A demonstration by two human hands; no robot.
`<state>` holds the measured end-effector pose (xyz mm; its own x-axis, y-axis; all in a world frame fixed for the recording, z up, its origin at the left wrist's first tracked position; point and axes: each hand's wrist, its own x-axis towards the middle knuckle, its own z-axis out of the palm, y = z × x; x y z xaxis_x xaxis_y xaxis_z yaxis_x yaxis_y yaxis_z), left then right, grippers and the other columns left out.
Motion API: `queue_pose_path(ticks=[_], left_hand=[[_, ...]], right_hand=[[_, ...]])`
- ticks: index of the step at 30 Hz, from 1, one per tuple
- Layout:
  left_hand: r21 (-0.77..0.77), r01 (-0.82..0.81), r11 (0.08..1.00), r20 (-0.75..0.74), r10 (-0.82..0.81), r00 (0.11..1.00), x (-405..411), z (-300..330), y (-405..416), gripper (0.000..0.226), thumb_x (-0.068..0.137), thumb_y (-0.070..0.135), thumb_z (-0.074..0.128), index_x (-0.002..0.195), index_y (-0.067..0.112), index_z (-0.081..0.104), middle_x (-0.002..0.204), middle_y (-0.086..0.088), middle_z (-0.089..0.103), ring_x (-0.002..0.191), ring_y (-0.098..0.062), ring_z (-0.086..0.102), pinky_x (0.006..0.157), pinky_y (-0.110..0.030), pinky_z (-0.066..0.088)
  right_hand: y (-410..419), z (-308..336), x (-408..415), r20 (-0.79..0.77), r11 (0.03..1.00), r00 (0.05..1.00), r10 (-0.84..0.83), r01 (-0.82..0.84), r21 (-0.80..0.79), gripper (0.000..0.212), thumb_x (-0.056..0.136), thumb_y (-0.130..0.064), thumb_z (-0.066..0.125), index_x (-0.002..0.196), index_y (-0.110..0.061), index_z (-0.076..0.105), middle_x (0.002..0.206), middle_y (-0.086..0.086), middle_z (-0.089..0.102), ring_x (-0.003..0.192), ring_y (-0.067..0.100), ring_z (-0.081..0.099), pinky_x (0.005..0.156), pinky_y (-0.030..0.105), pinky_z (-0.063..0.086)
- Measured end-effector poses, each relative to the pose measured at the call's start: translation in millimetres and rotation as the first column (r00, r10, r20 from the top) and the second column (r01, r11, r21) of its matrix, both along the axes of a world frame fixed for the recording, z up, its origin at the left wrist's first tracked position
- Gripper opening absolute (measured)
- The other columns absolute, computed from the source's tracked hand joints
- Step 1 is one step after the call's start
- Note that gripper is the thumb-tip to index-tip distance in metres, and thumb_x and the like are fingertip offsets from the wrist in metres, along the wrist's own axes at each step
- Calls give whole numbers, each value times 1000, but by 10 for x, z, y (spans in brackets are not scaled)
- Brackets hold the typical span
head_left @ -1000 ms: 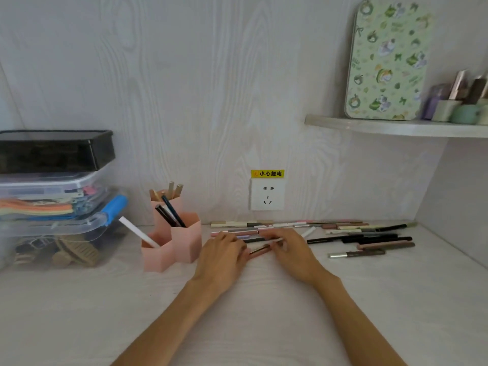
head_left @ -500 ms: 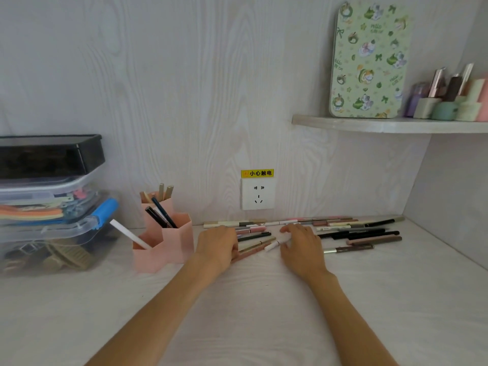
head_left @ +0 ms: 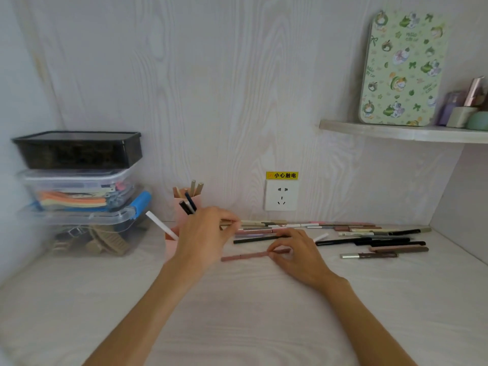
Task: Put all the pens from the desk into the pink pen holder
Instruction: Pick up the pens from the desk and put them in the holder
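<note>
The pink pen holder (head_left: 182, 203) stands at the back left of the desk with several pens in it, and my left hand (head_left: 204, 233) covers much of it. That hand is raised a little off the desk and pinches a beige pen (head_left: 229, 223) by its end. My right hand (head_left: 297, 252) rests on the desk and pinches a dusty-pink pen (head_left: 243, 256) lying flat. Several more pens (head_left: 369, 237) lie in a loose row along the wall to the right. A white pen (head_left: 161, 224) leans out of the holder's front cell.
Stacked plastic storage boxes (head_left: 79, 196) stand at the far left next to the holder. A wall socket (head_left: 281, 194) sits behind the pens. A corner shelf (head_left: 396, 132) with a patterned tin and small bottles hangs above right. The side wall (head_left: 462, 223) closes off the right.
My left hand has lifted off the desk with the beige pen and moved left towards the holder. My right hand has come nearer and taken hold of the dusty-pink pen.
</note>
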<state>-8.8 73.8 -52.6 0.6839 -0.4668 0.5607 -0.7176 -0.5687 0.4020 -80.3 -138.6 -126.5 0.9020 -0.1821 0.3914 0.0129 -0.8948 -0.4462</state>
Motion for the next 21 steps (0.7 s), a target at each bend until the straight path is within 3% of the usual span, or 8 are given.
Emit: queue_pose_path(ticks=[5,7,10,16,18,21], left_hand=[[-384,-161,909,-52,153,987,55,307,495,22,66,43,79,82,34,67,68,23,63,66,5,62,56,-20,46],[-537,-161,828,-46,161,986,118,447,670,22,65,41,80,79,29,67,71,21,67,67,4,65,61,-24,51],[-641,-172,748,14,235,972,233,623,866,20,70,40,77,81,28,68,77,18,68,69,-1,66,69,-35,57],[-683,-184,707,121,358,926,448,742,852,35,77,38,72,107,26,59,85,9,72,70,-7,66,66,-33,54],[-619,-202,759,162,375,913,538,731,792,43,78,39,71,114,26,51,85,5,74,69,-11,68,62,-30,51],[-374,-267,888,238,371,898,647,587,674,41,81,34,68,116,21,50,84,0,74,67,-21,69,46,-21,37]], right_hand=[[86,74,133,-22,999,1000,-3,4,51,7,81,-32,68,87,-31,71,114,-9,59,112,9,46,99,28,33],[153,94,198,6,994,1000,-3,3,112,7,78,-27,71,85,-29,72,105,-9,63,107,11,50,95,27,36],[218,69,238,59,988,998,-16,6,155,12,74,-21,74,81,-32,72,94,-13,66,99,9,55,86,20,36],[228,21,238,96,969,994,-49,25,245,28,75,-23,74,70,-48,63,82,-20,67,85,2,59,79,22,47],[230,5,241,101,969,994,-48,22,246,27,75,-24,74,70,-48,63,81,-22,66,83,-2,59,76,17,45],[200,-5,252,98,969,994,-46,20,247,24,75,-26,73,72,-48,64,80,-25,66,82,-6,59,73,11,43]])
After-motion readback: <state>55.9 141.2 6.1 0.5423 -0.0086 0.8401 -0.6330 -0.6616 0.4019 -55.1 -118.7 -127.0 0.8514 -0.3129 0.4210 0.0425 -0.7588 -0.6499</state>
